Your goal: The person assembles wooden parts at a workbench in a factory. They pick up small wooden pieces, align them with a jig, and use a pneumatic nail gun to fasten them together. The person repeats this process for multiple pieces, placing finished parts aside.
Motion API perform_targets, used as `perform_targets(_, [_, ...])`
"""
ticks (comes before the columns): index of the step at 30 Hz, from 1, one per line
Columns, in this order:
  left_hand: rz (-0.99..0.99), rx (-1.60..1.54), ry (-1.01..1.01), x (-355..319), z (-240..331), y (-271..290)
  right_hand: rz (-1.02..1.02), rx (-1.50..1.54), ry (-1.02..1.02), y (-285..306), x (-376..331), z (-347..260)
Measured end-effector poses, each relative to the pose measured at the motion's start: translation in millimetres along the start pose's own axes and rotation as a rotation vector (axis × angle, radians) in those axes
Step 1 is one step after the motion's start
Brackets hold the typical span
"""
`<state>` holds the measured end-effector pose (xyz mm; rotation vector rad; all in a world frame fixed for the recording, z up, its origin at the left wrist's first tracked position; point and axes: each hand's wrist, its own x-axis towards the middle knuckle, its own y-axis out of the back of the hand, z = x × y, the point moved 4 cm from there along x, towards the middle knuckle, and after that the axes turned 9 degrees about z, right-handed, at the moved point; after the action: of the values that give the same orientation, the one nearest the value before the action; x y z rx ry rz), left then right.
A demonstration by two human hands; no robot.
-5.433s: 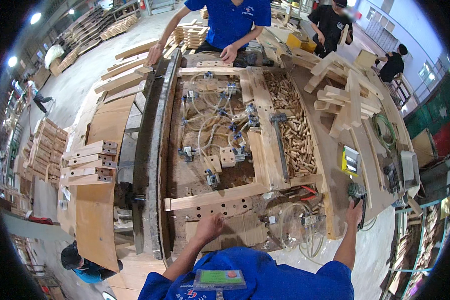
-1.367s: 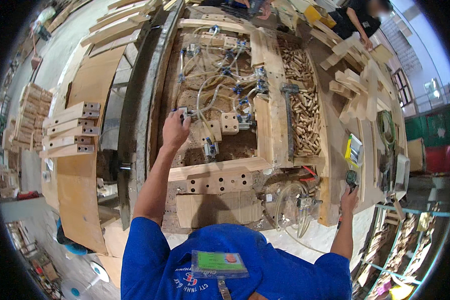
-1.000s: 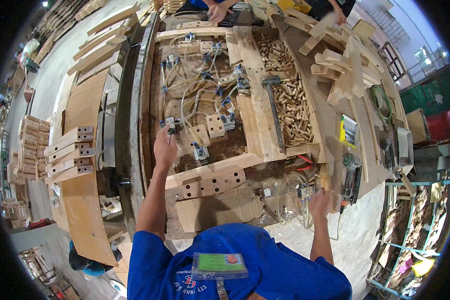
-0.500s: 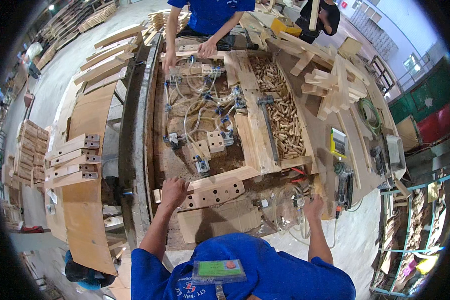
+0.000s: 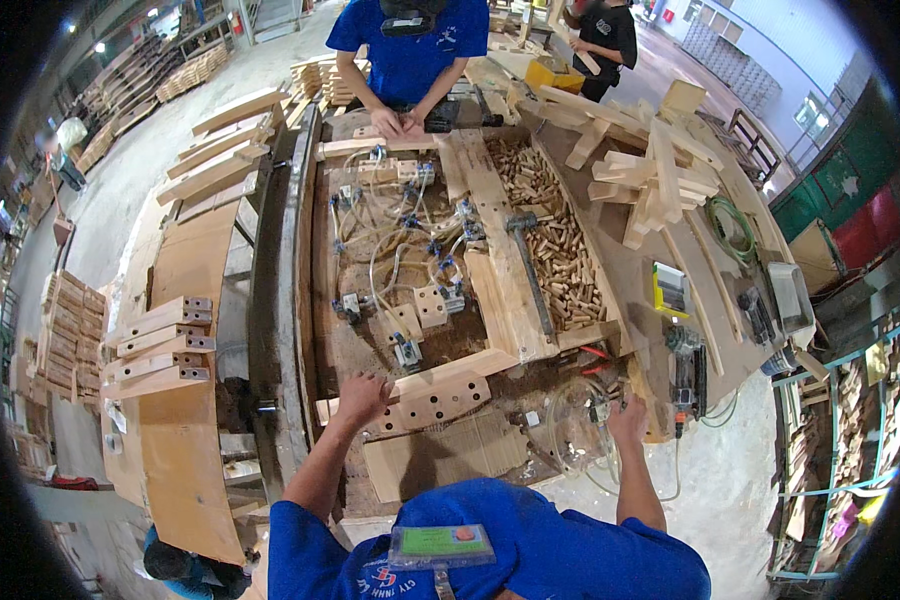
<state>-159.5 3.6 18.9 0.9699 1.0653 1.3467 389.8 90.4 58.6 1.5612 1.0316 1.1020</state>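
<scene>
Steadying step, maybe: left hand (image 5: 363, 399) over the long pale wooden rail (image 5: 442, 375) lying crosswise in front, right hand (image 5: 627, 419) at the small silvery metal valve (image 5: 599, 407), can't tell either grip; next probably wants clear fingers

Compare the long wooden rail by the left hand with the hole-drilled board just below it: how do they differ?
Holes: the board shows several dark round holes; the rail shows none on its visible face.
Shape: the rail is longer and narrower than the board.
Position: the rail lies farther from the person, the board nearer.
Shared: both are pale wood.
</scene>
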Motion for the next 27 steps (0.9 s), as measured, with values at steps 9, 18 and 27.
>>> perform_targets(9, [-0.095,-0.053,0.109,16.6,15.7,31.0,-0.099,0.100,-0.158,12.2,-2.4,11.4])
perform_targets(18, [-0.043,-0.577,0.322,-7.2,26.3,69.9,-0.035,0.401,-0.014,40.9,-31.5,-39.7])
perform_targets(27, [-0.065,-1.283,0.117,85.5,199.8,92.8,-0.691,1.317,0.241,36.4,-81.8,-226.3])
